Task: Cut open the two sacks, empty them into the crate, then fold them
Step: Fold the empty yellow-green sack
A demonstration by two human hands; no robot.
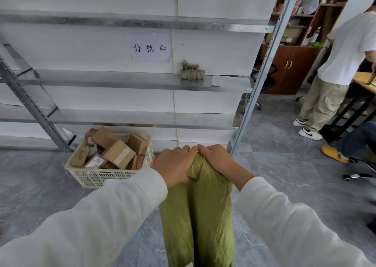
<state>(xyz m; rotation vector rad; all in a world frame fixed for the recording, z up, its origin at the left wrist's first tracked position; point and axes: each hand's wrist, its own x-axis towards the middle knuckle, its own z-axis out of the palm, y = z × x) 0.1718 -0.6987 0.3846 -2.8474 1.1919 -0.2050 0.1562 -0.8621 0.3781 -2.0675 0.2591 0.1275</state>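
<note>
A green woven sack (203, 216) hangs limp in front of me, folded lengthwise into a narrow strip. My left hand (175, 166) and my right hand (218, 163) grip its top edge side by side, knuckles touching. To the left on the floor stands a cream plastic crate (97, 175) heaped with several cardboard parcels (118, 152). A second sack (192, 73), folded into a small green bundle with frayed threads on top, lies on the middle metal shelf.
A metal shelving rack (126, 79) with white paper backing and a paper sign (149, 48) stands straight ahead. A person in a white shirt (341, 63) stands at the right by a table; another person's foot in a yellow shoe (333, 155) is nearby. Grey tiled floor all around.
</note>
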